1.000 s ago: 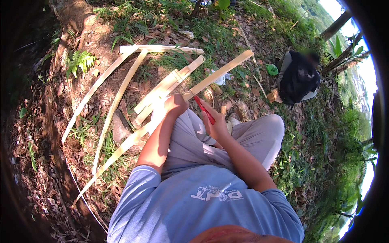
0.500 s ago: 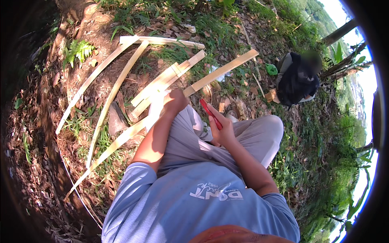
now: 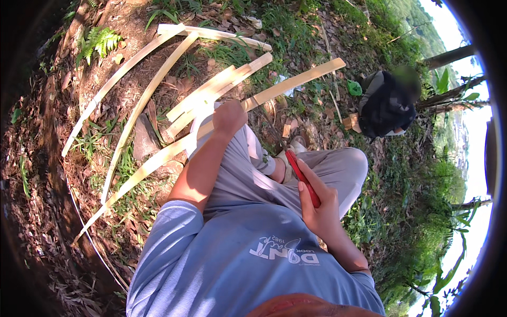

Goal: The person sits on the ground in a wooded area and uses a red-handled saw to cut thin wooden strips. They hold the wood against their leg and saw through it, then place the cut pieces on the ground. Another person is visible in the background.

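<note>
My left hand (image 3: 231,117) is closed around a long, pale bamboo strip (image 3: 296,81). The strip slants across my lap, from the lower left ground to the upper right. My right hand (image 3: 320,210) grips a red-handled knife (image 3: 303,178) above my bent knee, with its tip end toward the strip but apart from it. The thin dark blade is hard to make out against the ground. Shorter strips (image 3: 203,95) lie side by side just beyond my left hand. Two long curved strips (image 3: 149,103) rest farther left.
Another strip (image 3: 214,36) lies crosswise at the far side. A person in dark clothing (image 3: 388,105) crouches at the right, by a green bag (image 3: 354,88). A fern (image 3: 100,43) grows at the far left. Leaves and grass cover the ground; thin tree trunks (image 3: 449,57) stand at right.
My right hand has drawn back toward my body and to the right with the knife, away from the strip. My left hand still holds the strip in about the same place.
</note>
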The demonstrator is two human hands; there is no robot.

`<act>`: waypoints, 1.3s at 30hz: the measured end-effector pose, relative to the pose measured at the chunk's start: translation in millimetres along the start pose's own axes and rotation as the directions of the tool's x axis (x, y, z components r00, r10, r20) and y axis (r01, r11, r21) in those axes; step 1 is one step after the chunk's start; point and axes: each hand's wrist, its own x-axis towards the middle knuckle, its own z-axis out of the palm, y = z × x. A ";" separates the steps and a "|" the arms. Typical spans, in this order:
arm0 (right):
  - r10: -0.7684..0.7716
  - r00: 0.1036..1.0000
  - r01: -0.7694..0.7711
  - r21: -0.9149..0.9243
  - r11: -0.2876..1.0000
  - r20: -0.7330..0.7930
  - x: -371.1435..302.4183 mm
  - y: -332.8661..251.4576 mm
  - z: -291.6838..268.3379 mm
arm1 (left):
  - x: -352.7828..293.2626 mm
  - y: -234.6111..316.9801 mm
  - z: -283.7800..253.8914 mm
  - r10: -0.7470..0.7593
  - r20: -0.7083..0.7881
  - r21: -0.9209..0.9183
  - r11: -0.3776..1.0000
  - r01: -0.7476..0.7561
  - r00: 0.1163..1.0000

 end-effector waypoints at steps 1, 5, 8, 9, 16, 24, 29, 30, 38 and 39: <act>0.022 1.000 -0.022 -0.004 1.000 -0.003 -9.2 -6.0 -6.1 | 1.5 2.4 0.7 -0.015 0.027 -0.014 1.000 0.015 1.000; -0.052 0.998 0.052 -0.001 0.999 -0.034 28.8 2.0 6.2 | -1.4 -0.8 0.0 0.002 0.003 -0.044 0.999 -0.002 1.000; -0.054 0.997 0.055 0.021 0.998 -0.064 103.1 29.0 45.2 | -4.0 0.0 2.6 0.002 -0.047 -0.089 0.996 -0.007 0.999; -0.044 0.996 0.046 0.035 0.998 -0.073 128.7 36.9 59.8 | -4.1 0.5 4.9 0.005 -0.057 -0.104 0.995 -0.011 0.998; -0.094 0.986 0.100 0.032 0.995 -0.139 170.5 62.2 99.8 | -4.9 -1.5 8.8 -0.054 -0.084 -0.189 0.981 0.038 0.995; 0.050 0.998 -0.049 -0.062 0.997 0.024 14.4 -18.5 3.9 | -1.4 -15.8 36.3 -0.051 -0.290 -0.336 0.940 -0.052 0.956; 0.031 0.999 -0.030 -0.038 0.999 0.025 59.1 -5.6 30.5 | -1.8 -15.1 28.1 -0.021 -0.244 -0.270 0.962 -0.047 0.969; 0.069 0.997 -0.067 -0.052 0.996 0.042 85.1 1.4 43.1 | -2.6 -12.4 26.6 -0.007 -0.223 -0.237 0.970 -0.047 0.975; -0.201 0.971 0.198 -0.036 0.980 -0.131 186.8 64.4 115.4 | 0.5 -9.4 14.7 -0.029 -0.111 -0.187 0.982 0.008 0.993; -0.227 0.962 0.227 -0.021 0.974 -0.154 173.0 66.2 110.4 | 1.1 -8.1 16.6 -0.037 -0.137 -0.214 0.977 0.007 0.990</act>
